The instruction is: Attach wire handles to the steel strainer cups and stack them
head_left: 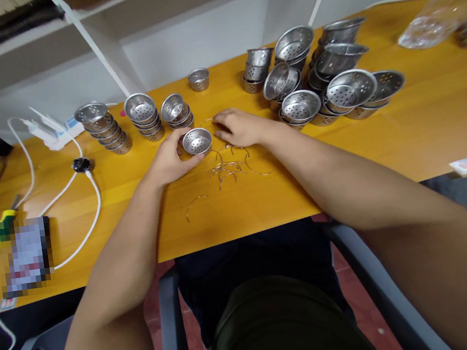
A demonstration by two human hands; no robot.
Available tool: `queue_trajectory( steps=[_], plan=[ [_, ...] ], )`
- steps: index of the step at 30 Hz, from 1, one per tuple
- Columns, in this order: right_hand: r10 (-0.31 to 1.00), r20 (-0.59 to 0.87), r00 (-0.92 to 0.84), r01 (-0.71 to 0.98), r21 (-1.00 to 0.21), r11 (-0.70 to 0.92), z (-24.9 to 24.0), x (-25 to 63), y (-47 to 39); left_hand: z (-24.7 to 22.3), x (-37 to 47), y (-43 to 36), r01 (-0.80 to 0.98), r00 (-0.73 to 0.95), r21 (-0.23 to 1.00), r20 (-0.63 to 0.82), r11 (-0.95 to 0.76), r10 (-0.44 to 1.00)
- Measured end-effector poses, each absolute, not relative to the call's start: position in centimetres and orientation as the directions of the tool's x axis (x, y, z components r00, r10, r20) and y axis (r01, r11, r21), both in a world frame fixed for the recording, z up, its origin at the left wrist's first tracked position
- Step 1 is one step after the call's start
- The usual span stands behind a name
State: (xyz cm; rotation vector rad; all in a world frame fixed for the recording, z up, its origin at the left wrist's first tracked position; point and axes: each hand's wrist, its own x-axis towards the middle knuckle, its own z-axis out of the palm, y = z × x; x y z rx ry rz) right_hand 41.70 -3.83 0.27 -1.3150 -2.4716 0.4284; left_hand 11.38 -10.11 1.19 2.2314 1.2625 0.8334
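Observation:
My left hand (171, 159) is closed around the side of a small perforated metal cup (197, 143), its mouth facing up toward me. To the right of that cup, my right hand (236, 127) has its fingers curled down close to the tabletop. A thin bright sliver shows by those fingertips, but whether they grip it cannot be made out. Several curved thin wires (228, 169) lie in a loose pile below and between the hands. One more curved wire (195, 204) rests apart, nearer the front edge.
Stacks of perforated cups (142, 115) stand left of my hands, and bigger stacks (339, 83) on the right. A single cup (198, 79) sits at the back. White cables (98, 198), a power strip (60, 134), a screwdriver (4, 223) and a plastic bag (428, 23) are on the wooden table (263, 205).

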Motion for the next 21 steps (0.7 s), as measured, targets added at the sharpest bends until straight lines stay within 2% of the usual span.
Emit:
queue_trajectory(
  steps=[5, 9, 14, 17, 19, 21],
  plan=[
    [0.817, 0.106, -0.567, 0.757, -0.325, 0.567, 2.1, 43.5, -5.0, 1.2, 11.6, -10.1, 0.646, 0.382, 0.597, 0.287, -0.475, 0.879],
    [0.753, 0.027, -0.657, 0.676, -0.421, 0.605, 3.5, 45.1, -6.0, 1.0, 11.2, -9.6, 0.667, 0.356, 0.565, 0.332, -0.486, 0.874],
    [0.720, 0.242, -0.650, 0.520, -0.549, 0.655, 3.7, 44.4, -7.1, 0.2, 11.2, -9.1, 0.633, 0.319, 0.620, 0.337, -0.464, 0.886],
    [0.635, 0.250, -0.731, 0.433, -0.550, 0.714, 3.1, 43.4, -7.4, -0.8, 11.6, -9.0, 0.596, 0.313, 0.659, 0.335, -0.459, 0.889],
    [0.648, 0.240, -0.723, 0.464, -0.527, 0.712, 2.6, 42.9, -7.3, -1.5, 12.1, -8.8, 0.564, 0.309, 0.690, 0.331, -0.452, 0.891],
    [0.716, 0.242, -0.654, 0.550, -0.498, 0.671, 2.0, 42.8, -6.7, -1.9, 12.6, -8.7, 0.521, 0.292, 0.740, 0.314, -0.426, 0.903]
  ],
)
